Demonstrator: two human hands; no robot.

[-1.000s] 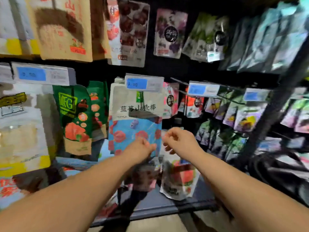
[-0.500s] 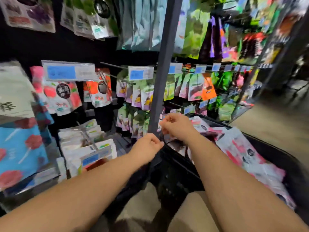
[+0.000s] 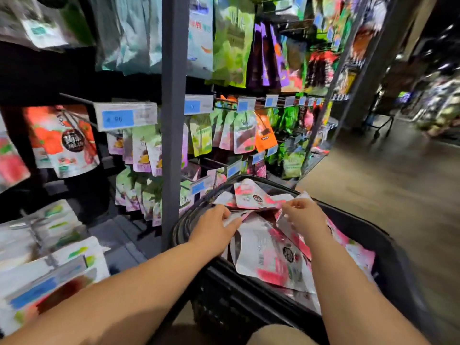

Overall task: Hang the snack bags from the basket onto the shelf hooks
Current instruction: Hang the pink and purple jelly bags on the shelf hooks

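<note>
Right hand [image 3: 305, 217] pinches the top edge of a pink-and-silver bag [image 3: 286, 224]; left hand [image 3: 214, 229] lies on a neighbouring bag's corner, and I cannot tell whether it grips. Both reach into the black basket [image 3: 359, 222], where the loose bags [image 3: 268, 260] are piled, just beside the shelf [image 3: 174, 120]. The step probably goes best lifting one bag by its top, hanging hole uncovered, ready for a hook [image 3: 77, 98].

Grey post [image 3: 174, 145], brown floor [image 3: 378, 207], dim lighting
</note>
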